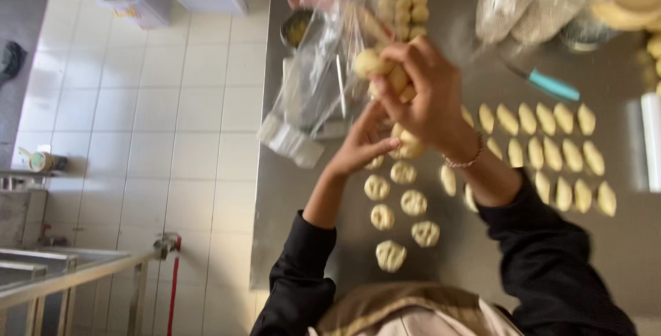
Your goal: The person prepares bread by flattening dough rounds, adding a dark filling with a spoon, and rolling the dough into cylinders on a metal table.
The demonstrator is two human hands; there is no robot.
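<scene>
I see the right hand raised over the steel table, with its fingers curled tight around a lump of pale dough; one rounded end of the dough sticks out to the left of the fingers. The left hand is lower, just under the right one, and its fingertips are pinched onto a small dough piece that lies at the top of a group. The picture is blurred here, so I cannot tell how firmly it grips.

Below the hands, round scored dough pieces lie on the table in two loose columns. To the right, oval shaped pieces stand in neat rows. A knife with a turquoise handle lies above these rows. A crumpled clear plastic bag is just left of the hands, beside a small metal bowl. On the right wrist there is a thin bracelet.
</scene>
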